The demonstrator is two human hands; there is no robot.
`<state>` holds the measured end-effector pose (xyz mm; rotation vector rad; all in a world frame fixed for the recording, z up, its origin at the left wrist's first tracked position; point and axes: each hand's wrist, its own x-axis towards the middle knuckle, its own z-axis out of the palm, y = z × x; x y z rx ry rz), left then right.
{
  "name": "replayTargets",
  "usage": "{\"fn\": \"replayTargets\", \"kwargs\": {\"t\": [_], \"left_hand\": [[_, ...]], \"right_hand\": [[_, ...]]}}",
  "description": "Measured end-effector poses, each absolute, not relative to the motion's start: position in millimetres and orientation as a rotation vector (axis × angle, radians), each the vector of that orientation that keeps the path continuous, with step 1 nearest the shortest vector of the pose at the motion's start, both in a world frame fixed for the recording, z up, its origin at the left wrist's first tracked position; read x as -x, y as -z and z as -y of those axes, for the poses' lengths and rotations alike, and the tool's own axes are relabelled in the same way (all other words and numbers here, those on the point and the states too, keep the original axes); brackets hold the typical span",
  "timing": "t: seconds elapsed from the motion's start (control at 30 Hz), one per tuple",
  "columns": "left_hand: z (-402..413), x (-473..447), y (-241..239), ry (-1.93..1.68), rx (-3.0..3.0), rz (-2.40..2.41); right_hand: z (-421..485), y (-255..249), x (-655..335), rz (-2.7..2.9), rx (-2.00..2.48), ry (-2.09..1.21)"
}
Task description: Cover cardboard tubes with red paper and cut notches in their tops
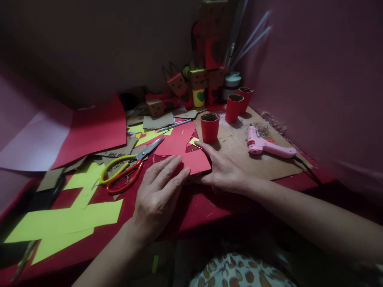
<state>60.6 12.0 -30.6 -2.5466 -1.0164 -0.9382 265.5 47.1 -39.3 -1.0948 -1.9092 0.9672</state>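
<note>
Between my hands is a piece of red paper (196,160), with a brownish edge showing under its near side. My left hand (158,195) holds its left side, fingers bent over the top and thumb hidden. At the right edge, my right hand (223,167) has the paper between its forefinger at the far corner and its thumb at the near side. Just beyond stands a red paper-covered cup (210,129). Scissors (138,162) with one yellow and one red handle lie left of my hands, blades apart. A small yellow scrap (195,142) touches my right forefinger.
A pink glue gun (266,145) with a black cord lies on a cardboard sheet (236,159) at right, near two more red cups (234,108). Yellow paper pieces (72,219) cover the left. Cardboard animal figures (199,81) stand at the back beside a pencil (173,125).
</note>
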Motion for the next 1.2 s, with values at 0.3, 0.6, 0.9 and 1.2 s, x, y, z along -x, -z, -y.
{"fn": "replayTargets", "kwargs": {"t": [0.3, 0.6, 0.9, 1.2], "left_hand": [[-2.6, -59.6, 31.3, 0.762, 2.456, 0.767], [-0.7, -68.0, 33.7, 0.828, 2.398, 0.986], [7.2, -71.6, 33.3, 1.097, 2.584, 1.077], [18.0, -87.6, 43.4, 0.876, 2.491, 0.898]], "right_hand": [[-48.8, 43.7, -273.3, 2.016, 1.034, -0.799], [-11.5, 28.7, -280.2, 2.069, 0.974, 0.124], [-0.8, 31.8, -276.4, 2.062, 0.921, -0.186], [24.5, 26.1, -292.3, 2.168, 0.8, 0.056]]}}
